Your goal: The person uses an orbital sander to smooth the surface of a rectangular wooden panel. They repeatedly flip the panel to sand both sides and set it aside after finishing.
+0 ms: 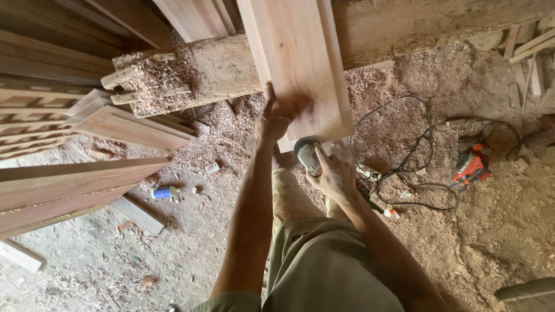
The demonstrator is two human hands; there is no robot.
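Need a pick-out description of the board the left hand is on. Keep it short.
Start at the heavy rough beam running across the top, heaped with shavings. One smooth, pale reddish board lies over it and slopes down toward the person, its lower end just above the grinder in the right hand. It alone has the left hand pressed on it; the other boards are stacked at the left.
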